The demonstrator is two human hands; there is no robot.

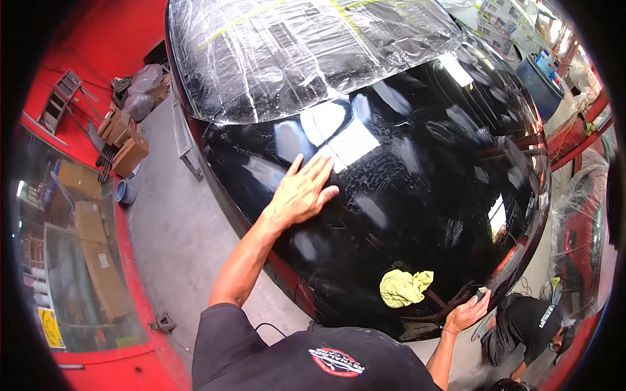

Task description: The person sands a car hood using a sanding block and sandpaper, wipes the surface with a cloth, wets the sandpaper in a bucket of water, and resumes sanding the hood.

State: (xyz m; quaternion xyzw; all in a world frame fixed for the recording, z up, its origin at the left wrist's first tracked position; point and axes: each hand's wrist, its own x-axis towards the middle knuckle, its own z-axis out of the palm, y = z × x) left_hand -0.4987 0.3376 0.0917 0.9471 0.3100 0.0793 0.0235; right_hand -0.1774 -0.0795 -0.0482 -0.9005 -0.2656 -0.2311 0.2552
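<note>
My left hand (303,191) lies with its fingers spread on the glossy black car panel (352,241), beside a bright light reflection. Dull, smeared patches mark the panel around it. Down at the right, near the panel's edge, my right hand (467,312) has its fingers wrapped round a small dark block (481,294). A crumpled yellow-green cloth (405,288) rests on the panel to the left of that hand. Clear plastic film (293,52) with yellow tape covers the glass beyond the panel.
A person in dark clothes (525,329) bends low at the lower right. Cardboard boxes (124,140) and a small bucket (124,192) stand at the left. A blue drum (540,85) is at the upper right, above a plastic-wrapped red part (577,241).
</note>
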